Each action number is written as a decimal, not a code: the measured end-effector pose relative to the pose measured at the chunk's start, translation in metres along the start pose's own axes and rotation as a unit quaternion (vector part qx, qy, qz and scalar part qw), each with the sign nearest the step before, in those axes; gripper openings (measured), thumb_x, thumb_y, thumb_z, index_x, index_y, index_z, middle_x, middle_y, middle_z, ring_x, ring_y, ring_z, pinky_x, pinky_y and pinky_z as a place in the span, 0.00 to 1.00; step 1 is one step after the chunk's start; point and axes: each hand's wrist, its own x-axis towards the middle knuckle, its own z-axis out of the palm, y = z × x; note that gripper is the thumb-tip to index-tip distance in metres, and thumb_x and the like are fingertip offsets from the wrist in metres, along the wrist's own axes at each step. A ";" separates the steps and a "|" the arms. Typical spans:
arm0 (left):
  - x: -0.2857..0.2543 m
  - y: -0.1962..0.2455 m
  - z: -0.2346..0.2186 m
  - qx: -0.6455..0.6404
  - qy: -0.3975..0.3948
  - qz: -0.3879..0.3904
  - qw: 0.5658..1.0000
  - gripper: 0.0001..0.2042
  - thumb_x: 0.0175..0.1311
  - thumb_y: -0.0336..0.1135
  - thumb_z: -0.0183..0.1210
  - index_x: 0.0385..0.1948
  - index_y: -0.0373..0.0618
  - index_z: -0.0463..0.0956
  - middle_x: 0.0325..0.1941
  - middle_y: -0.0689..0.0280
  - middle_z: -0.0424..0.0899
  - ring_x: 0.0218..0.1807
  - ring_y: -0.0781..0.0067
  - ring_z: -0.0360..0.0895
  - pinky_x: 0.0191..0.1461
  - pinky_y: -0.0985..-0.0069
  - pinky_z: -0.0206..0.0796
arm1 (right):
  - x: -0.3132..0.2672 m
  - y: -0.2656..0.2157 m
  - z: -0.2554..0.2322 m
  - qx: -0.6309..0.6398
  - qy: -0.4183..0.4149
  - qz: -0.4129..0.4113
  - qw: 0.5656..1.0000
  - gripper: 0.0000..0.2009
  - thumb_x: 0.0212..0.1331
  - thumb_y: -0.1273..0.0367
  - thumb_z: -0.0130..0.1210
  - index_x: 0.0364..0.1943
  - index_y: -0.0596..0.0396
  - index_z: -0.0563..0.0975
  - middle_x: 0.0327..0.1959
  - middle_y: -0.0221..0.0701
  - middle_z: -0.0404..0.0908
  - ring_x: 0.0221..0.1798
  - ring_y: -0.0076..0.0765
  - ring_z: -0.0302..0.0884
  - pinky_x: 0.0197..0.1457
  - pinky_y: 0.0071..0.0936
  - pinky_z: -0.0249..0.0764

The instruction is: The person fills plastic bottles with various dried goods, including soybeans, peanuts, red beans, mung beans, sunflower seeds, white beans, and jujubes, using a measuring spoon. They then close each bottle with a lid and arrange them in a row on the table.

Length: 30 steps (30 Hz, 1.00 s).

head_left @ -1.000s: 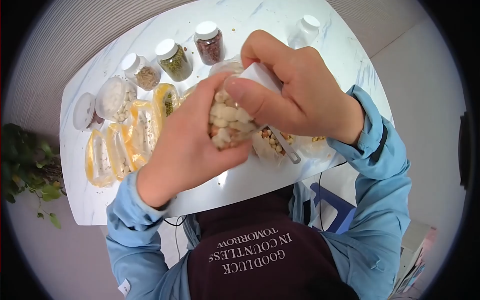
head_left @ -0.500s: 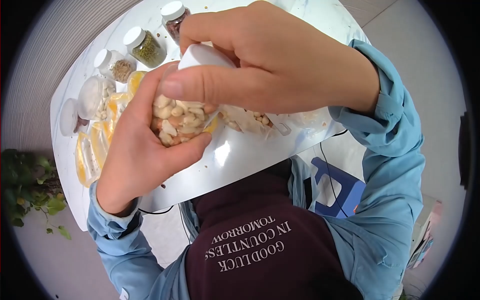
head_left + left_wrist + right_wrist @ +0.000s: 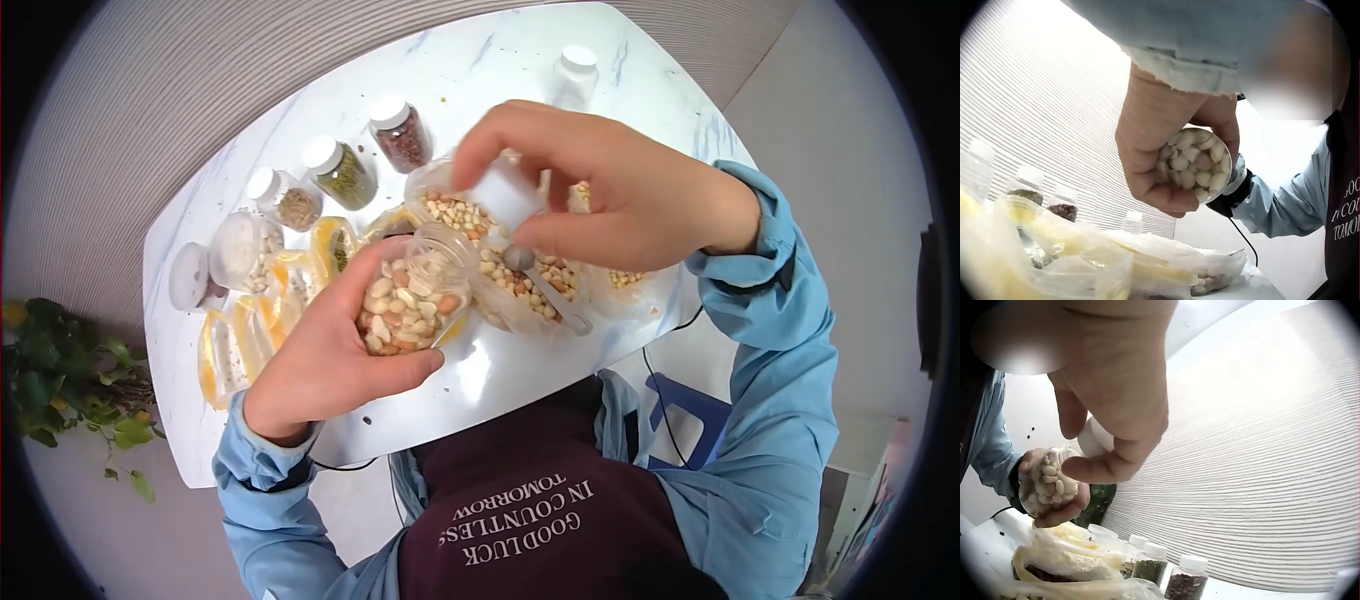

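My left hand [image 3: 330, 350] grips a clear jar [image 3: 412, 310] of pale and reddish peanuts, held tilted over the table. Its threaded mouth is uncovered in the head view. Just right of the mouth, my right hand [image 3: 610, 185] holds a white screw lid [image 3: 508, 192] between thumb and fingers, a little apart from the jar. From the left wrist, the jar's bottom [image 3: 1194, 165] shows full of nuts, with fingers wrapped round it. In the right wrist view the lid [image 3: 1094, 437] overlaps the jar's rim. A grey spoon [image 3: 555, 300] lies on an opened bag of nuts [image 3: 510, 290] below the right hand.
White-lidded jars hold dark red beans [image 3: 402, 145], green beans [image 3: 345, 180] and pale brown bits [image 3: 296, 208]. Two round tubs [image 3: 238, 250] lie tipped at the left. Yellow-edged bags [image 3: 225, 360] line the table's left side. An empty lidded jar [image 3: 574, 85] stands at the back.
The right hand has lifted the white lid off the jar and moved it to the right, exposing the mouth. The left hand has kept its grip on the jar.
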 end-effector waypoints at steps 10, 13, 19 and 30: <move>0.012 -0.001 -0.019 0.271 0.024 0.016 0.962 0.37 0.44 0.23 0.67 0.61 0.39 0.60 0.52 0.61 0.74 0.53 0.73 0.73 0.57 0.75 0.67 | -0.036 0.026 -0.004 -0.126 -0.012 0.194 0.973 0.06 0.54 0.69 0.50 0.32 0.56 0.73 0.21 0.35 0.72 0.24 0.39 0.70 0.29 0.34 0.65; 0.021 0.000 -0.019 0.312 0.019 0.022 0.950 0.36 0.44 0.31 0.68 0.59 0.39 0.63 0.51 0.55 0.74 0.52 0.62 0.75 0.54 0.71 0.67 | -0.047 0.048 0.013 -0.267 -0.023 0.125 0.955 0.06 0.54 0.68 0.52 0.34 0.54 0.75 0.25 0.40 0.75 0.30 0.49 0.76 0.32 0.41 0.71; 0.041 0.008 -0.015 0.318 -0.035 -0.024 0.947 0.34 0.45 0.28 0.68 0.59 0.37 0.63 0.50 0.58 0.76 0.51 0.69 0.75 0.56 0.74 0.67 | -0.046 0.035 0.030 -0.317 -0.143 0.127 0.929 0.10 0.50 0.71 0.54 0.39 0.51 0.77 0.32 0.37 0.74 0.29 0.44 0.77 0.32 0.38 0.73; 0.059 0.001 -0.017 0.322 -0.042 -0.034 0.945 0.35 0.44 0.37 0.68 0.57 0.37 0.65 0.46 0.53 0.79 0.47 0.60 0.78 0.52 0.72 0.69 | -0.050 0.048 0.035 -0.295 -0.107 0.099 0.944 0.14 0.47 0.73 0.54 0.41 0.51 0.79 0.33 0.39 0.74 0.29 0.44 0.76 0.31 0.38 0.72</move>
